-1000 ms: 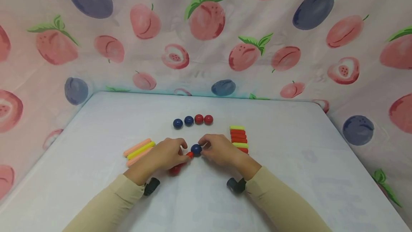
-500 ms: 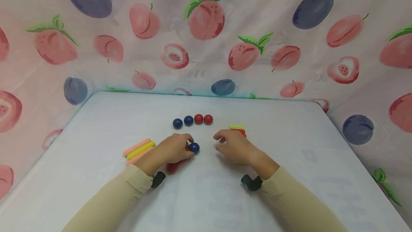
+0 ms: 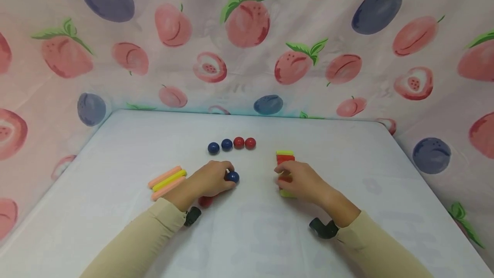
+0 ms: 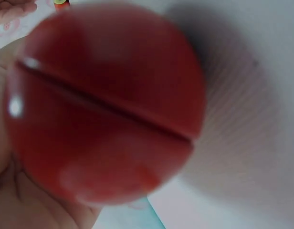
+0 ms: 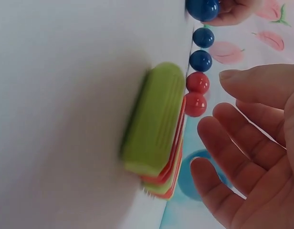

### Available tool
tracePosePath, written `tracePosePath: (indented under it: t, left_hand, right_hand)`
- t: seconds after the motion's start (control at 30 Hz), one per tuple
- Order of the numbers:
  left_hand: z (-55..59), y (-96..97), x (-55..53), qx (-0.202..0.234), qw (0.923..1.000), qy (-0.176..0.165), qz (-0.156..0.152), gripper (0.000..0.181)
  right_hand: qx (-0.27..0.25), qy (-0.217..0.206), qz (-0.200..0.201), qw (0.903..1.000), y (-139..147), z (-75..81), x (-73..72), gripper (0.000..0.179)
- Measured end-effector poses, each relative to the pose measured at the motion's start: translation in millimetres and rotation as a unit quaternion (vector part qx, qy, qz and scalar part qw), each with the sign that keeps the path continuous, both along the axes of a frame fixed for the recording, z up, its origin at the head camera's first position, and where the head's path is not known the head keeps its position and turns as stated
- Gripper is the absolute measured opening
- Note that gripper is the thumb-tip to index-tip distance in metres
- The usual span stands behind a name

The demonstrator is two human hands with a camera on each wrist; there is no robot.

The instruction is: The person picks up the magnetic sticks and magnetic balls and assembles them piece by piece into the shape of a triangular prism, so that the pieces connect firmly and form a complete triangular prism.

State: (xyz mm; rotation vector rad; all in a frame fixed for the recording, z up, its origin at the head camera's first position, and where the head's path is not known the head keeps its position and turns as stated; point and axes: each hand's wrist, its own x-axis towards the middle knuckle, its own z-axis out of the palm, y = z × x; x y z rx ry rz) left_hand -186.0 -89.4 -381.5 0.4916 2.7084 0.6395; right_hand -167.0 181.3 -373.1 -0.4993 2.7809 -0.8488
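Observation:
My left hand [image 3: 210, 178] holds a piece with a blue ball [image 3: 233, 177] at its far end, thumb and fingers curled around that end. A red ball [image 4: 109, 105] with a slit is at the near end, large in the left wrist view. The red stick between the balls is hidden under the hand. My right hand [image 3: 305, 179] hovers at a row of short red and yellow-green sticks [image 3: 285, 158], covering its middle. In the right wrist view its fingers are loosely bent, apart from the nearest yellow-green stick [image 5: 156, 117], and hold nothing.
Two blue balls [image 3: 227, 144] and two red balls [image 3: 239, 143] form a line farther back on the white table [image 3: 347, 153]. Longer peach and yellow sticks [image 3: 169, 180] lie left of my left hand. A fruit-print cloth [image 3: 247, 67] hangs behind.
My right hand has let go of the blue ball and moved right to the short sticks. The left hand has shifted slightly right and up along the piece, nearer the blue ball.

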Motion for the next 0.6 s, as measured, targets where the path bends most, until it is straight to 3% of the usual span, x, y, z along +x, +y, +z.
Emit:
tracePosePath:
  t: [0.33, 0.6]
  left_hand:
    - [-1.9, -0.2, -0.1, 0.003, 0.9999, 0.005, 0.015, 0.044]
    - [-1.1, 0.6, 0.5, -0.008, 0.9997, 0.014, 0.017, 0.04]
  right_hand:
    - [0.024, 0.024, -0.003, 0.9994, 20, -5.3, 15.2, 0.032]
    - [0.026, 0.02, -0.015, 0.9994, 27, -6.2, 23.7, 0.035]
